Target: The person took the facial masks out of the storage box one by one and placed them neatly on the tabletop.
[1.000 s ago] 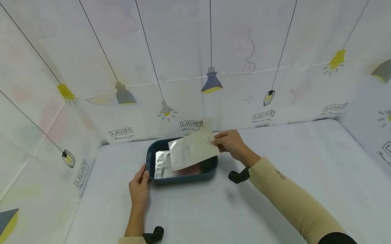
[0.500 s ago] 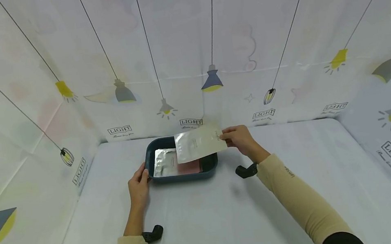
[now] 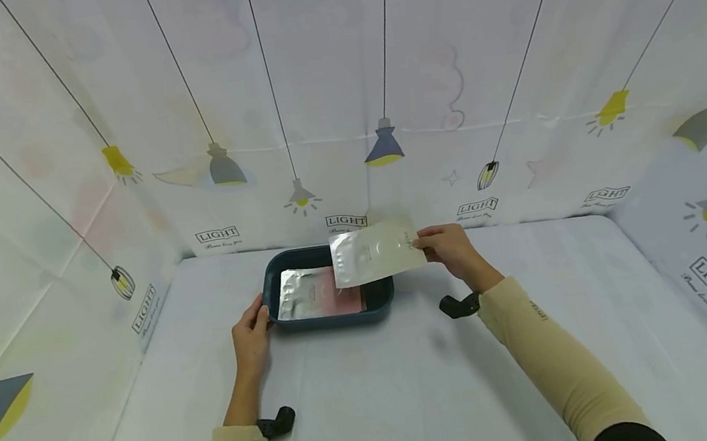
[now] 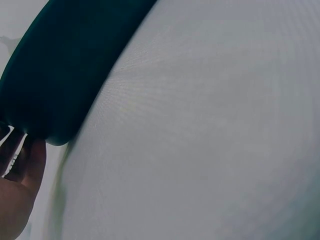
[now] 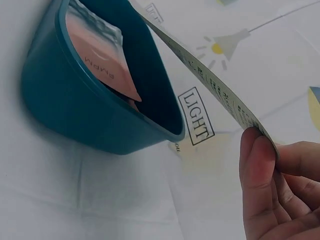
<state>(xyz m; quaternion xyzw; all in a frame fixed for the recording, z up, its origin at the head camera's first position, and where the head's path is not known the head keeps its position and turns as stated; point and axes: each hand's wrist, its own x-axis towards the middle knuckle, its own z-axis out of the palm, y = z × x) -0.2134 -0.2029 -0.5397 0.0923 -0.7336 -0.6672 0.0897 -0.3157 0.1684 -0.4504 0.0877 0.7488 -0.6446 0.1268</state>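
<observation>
Right hand (image 3: 454, 248) pinches the pale packet (image 3: 379, 250) at its right end, thumb against fingers; left hand (image 3: 252, 345) grips the left end of the tray (image 3: 327, 322), fingers partly hidden. Over the last second the packet shifts rightward, now overhanging the tray's right end, its left part above the interior. More of the silver-and-pink packet (image 3: 312, 294) inside shows. Judgement: removal appears under way; whether the raised packet touches the rim, cannot tell.

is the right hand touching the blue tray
Apart. The right wrist view shows a plain gap between the right hand, which pinches the cream packet, and the nearest corner of the blue tray.
</observation>
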